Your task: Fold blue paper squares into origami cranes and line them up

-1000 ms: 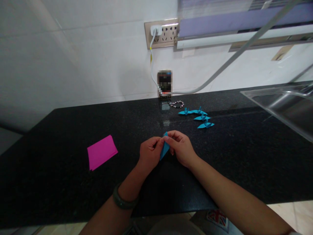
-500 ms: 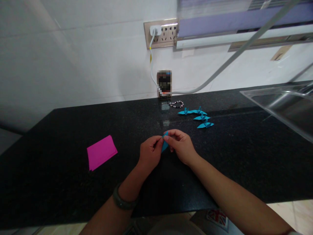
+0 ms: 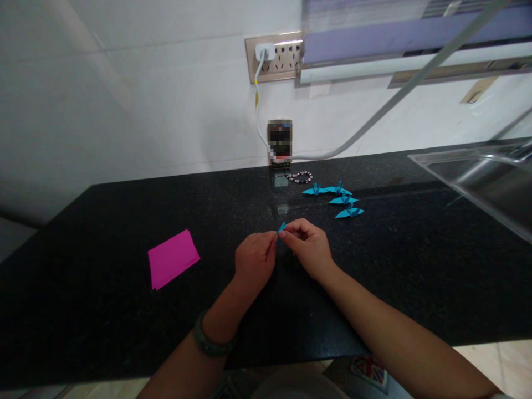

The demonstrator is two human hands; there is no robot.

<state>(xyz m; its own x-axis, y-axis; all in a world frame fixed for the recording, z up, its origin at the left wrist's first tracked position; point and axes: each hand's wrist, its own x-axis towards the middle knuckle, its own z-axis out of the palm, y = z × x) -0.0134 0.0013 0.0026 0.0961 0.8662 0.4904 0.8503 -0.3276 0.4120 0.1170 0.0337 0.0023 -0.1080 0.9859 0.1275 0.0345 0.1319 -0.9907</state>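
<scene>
My left hand (image 3: 252,259) and my right hand (image 3: 308,247) meet over the middle of the black countertop (image 3: 103,321). Both pinch a small folded blue paper (image 3: 281,228), and only its tip shows between the fingertips. The rest of the paper is hidden behind my fingers. A dark bangle sits on my left wrist.
A stack of pink paper (image 3: 172,257) lies to the left. Several finished blue paper cranes (image 3: 338,199) sit behind my right hand, with a bead bracelet (image 3: 300,177) and a phone (image 3: 280,143) leaning on the wall, plugged into a socket (image 3: 274,55). A steel sink (image 3: 477,177) is at the right.
The blue paper showed as a long strip between my hands; it is turned or folded so that only its tip shows. My hands have stayed in nearly the same place.
</scene>
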